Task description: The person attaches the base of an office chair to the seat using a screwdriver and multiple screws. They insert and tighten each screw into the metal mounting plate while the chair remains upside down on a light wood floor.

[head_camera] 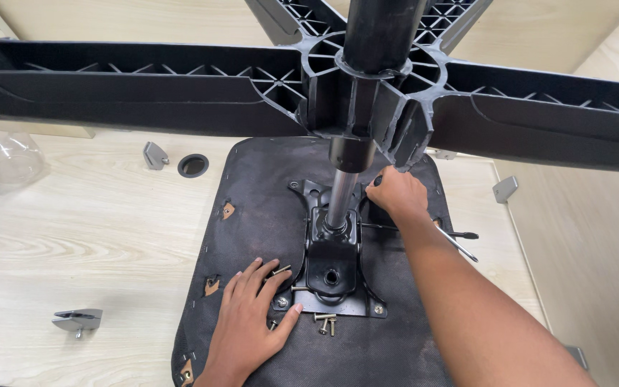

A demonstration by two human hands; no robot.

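Note:
An upturned office chair seat (252,186), covered in black fabric, lies on a pale wooden table (80,229). A black metal mechanism plate (332,266) is fixed to it, and a shiny gas cylinder (341,195) rises from it into the black star-shaped chair base (180,86) overhead. My left hand (252,322) lies flat on the fabric beside the plate's left corner, fingers apart, next to loose bolts (325,324). My right hand (397,195) is closed around a black-handled tool beside the cylinder; most of the tool is hidden by the fingers.
A thin control lever (460,240) sticks out to the right of the mechanism. Grey metal brackets (79,319) (155,155) (505,188) lie on the table. A round black grommet hole (193,165) sits beyond the seat, and clear plastic wrap (5,161) lies at the far left.

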